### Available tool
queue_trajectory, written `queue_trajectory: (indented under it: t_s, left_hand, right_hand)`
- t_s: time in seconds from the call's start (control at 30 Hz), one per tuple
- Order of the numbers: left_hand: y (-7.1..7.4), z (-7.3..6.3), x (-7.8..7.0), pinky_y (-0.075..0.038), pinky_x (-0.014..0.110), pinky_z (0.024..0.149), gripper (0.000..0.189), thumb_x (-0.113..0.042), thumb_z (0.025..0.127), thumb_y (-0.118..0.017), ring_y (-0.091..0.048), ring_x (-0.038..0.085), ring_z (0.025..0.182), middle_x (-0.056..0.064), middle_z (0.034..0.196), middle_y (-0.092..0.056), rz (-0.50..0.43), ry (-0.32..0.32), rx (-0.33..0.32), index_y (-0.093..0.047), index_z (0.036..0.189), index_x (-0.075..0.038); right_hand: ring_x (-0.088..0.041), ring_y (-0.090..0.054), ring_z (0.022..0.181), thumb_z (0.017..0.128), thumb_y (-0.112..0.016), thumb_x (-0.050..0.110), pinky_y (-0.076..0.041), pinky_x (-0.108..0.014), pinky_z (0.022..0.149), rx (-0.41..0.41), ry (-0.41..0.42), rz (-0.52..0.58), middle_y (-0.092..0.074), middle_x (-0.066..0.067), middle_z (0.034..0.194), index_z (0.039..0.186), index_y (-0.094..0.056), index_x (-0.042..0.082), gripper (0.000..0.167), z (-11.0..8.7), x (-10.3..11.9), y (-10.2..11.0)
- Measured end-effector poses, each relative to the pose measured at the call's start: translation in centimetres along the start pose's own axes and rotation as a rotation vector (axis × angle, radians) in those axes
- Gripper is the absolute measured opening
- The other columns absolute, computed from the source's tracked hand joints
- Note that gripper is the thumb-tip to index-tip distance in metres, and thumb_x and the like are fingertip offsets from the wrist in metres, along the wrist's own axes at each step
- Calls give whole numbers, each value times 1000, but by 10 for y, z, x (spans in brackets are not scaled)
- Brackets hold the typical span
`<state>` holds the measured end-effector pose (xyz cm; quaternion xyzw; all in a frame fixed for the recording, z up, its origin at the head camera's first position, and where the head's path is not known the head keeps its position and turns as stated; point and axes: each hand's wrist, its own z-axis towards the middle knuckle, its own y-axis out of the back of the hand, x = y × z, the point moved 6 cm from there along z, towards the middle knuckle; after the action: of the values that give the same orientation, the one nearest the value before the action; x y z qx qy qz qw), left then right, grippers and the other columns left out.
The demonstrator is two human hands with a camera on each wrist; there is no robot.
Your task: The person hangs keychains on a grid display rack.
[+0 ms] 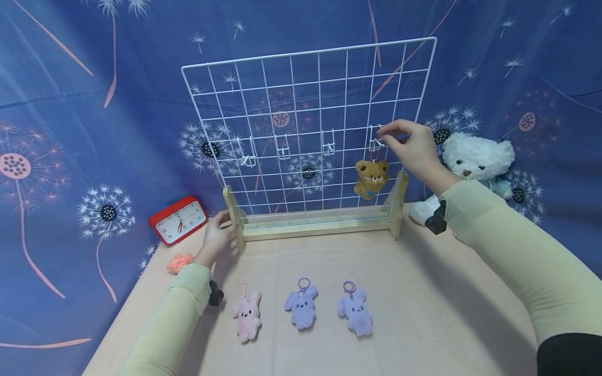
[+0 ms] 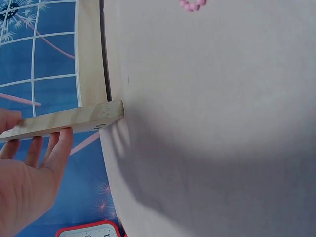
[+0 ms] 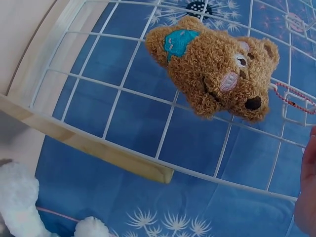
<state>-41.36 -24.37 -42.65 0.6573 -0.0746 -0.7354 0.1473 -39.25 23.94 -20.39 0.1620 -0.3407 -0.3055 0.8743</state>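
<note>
My right hand [image 1: 414,149] is at the right end of the white wire grid [image 1: 308,109], thumb and forefinger pinching the bear keychain by the top of its chain, at a white hook [image 1: 375,143]. Below the fingers hangs the brown plush bear [image 1: 371,179], its red bead chain [image 3: 291,101] running to the hook in the right wrist view. The fingertips are mostly cut off there. My left hand [image 1: 220,237] grips the grid's left wooden upright [image 2: 64,118], thumb on one face and fingers on the other.
A pink plush keychain [image 1: 247,316] and two purple ones, left [image 1: 302,310] and right [image 1: 357,316], lie on the table [image 1: 423,313]. More hooks [image 1: 284,149] hang along the grid. A red clock [image 1: 178,220] and orange yarn [image 1: 180,263] stand left, a white teddy [image 1: 475,156] right.
</note>
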Motion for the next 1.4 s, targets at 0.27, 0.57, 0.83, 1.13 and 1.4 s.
queue_trajectory:
  t_s: [0.27, 0.57, 0.83, 1.13, 1.4]
  left_hand:
    - [0, 0, 4, -54, 38, 100, 54, 1, 100, -57, -53, 43, 129, 27, 146, -49, -13, 14, 0, -43, 151, 0]
    - [0, 5, -2, -47, 50, 108, 54, 1, 99, -56, -51, 44, 131, 28, 146, -48, -21, -13, 6, -42, 151, 3]
    - [1, 6, -1, -47, 49, 107, 52, 3, 99, -56, -52, 45, 130, 29, 144, -49, -26, -31, 12, -42, 149, 5]
    - [-1, 8, 3, -49, 49, 106, 51, 2, 98, -58, -53, 43, 129, 27, 144, -51, -20, -30, 5, -46, 148, 2]
    - [1, 6, 3, -53, 45, 102, 52, 0, 99, -58, -53, 43, 129, 27, 146, -50, 6, -12, -2, -44, 149, 1]
  right_hand:
    - [-10, -59, 88, 104, -55, 13, -46, -21, 68, -32, -67, 227, -62, -2, 102, 114, -60, 3, 15, -19, -1, 6]
    - [-14, -61, 87, 104, -54, 8, -51, -23, 72, -35, -93, 379, -63, -3, 98, 112, -61, 0, 14, -52, 0, 5]
    - [-14, -65, 91, 103, -56, 2, -54, -18, 74, 73, -93, 450, -67, -5, 99, 114, -59, -9, 16, -84, 3, -18]
    - [-8, -68, 92, 99, -62, -3, -57, -20, 77, 248, -109, 472, -71, -15, 102, 119, -64, -9, 21, -123, -4, -54]
    - [-9, -64, 89, 94, -70, -3, -58, -25, 73, 391, -156, 408, -70, -17, 100, 119, -67, -7, 26, -162, -16, -92]
